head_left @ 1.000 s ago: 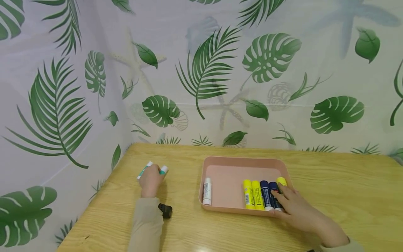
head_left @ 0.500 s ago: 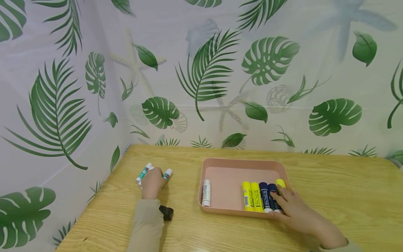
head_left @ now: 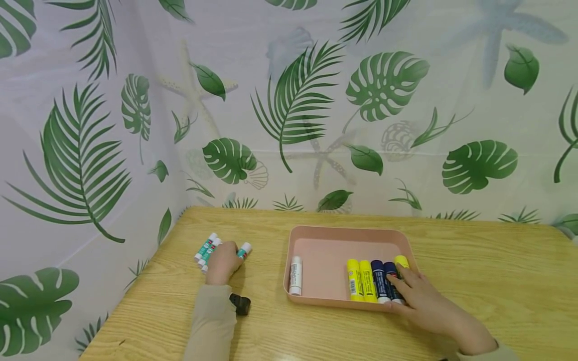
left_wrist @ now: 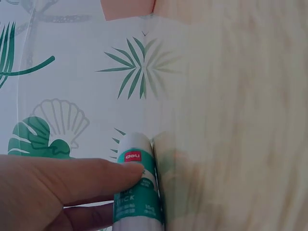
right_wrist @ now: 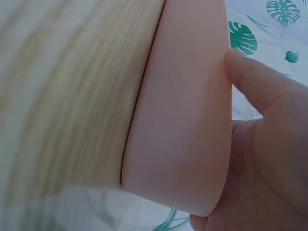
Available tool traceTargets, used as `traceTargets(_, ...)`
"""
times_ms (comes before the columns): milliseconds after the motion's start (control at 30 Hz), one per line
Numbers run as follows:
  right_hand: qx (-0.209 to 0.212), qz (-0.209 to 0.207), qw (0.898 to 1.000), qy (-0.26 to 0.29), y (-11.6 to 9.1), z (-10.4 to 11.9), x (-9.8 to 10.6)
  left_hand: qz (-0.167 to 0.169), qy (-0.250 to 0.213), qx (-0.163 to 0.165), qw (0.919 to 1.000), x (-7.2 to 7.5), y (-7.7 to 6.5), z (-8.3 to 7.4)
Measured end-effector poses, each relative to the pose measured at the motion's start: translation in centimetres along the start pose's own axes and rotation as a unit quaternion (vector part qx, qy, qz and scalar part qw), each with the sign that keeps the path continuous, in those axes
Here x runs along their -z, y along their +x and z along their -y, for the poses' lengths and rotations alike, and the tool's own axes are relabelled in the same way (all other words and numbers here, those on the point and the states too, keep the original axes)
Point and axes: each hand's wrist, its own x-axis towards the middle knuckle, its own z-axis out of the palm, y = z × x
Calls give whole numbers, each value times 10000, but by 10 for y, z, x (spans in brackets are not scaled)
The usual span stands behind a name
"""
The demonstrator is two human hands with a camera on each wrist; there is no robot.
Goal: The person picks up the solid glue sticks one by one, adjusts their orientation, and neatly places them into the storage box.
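My left hand [head_left: 224, 261] is at the left of the table, thumb and fingers pinching a green-and-white glue stick [left_wrist: 138, 192]. To its left lie several more green-and-white glue sticks [head_left: 206, 246], side by side and partly hidden by the hand. My right hand [head_left: 426, 301] rests over the right front corner of the pink tray [head_left: 343, 231], fingers reaching over the sticks inside. In the right wrist view its thumb [right_wrist: 240, 67] touches the tray's rim. Under or beside these fingers are dark blue glue sticks [head_left: 380, 278] and a yellow one [head_left: 401, 260].
Two yellow glue sticks [head_left: 354, 281] lie left of the blue ones in the tray. A white stick [head_left: 295, 276] lies along its left wall. The wooden table [head_left: 271, 331] meets a leaf-patterned cloth [head_left: 289, 100] at the back and left.
My left hand has shifted slightly right with the glue stick, uncovering more green-and-white sticks to its left. The right hand stays at the tray's corner.
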Motion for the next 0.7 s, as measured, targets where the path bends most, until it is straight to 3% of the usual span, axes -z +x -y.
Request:
traceTargets(200, 25, -17, 10000, 24, 1, -1, 0, 78, 49, -29, 10000, 1, -1, -2)
traceTargets(367, 45, -24, 10000, 52, 1, -1, -2, -69, 265, -261, 9993, 3, -1, -6)
traceTargets(500, 53, -41, 10000, 50, 1, -1, -2, -464, 519, -483, 9964, 8, -4, -13)
traceTargets(700, 0, -43, 10000, 37, 1, 1, 0, -1316, 841, -810, 9844, 17, -11, -26)
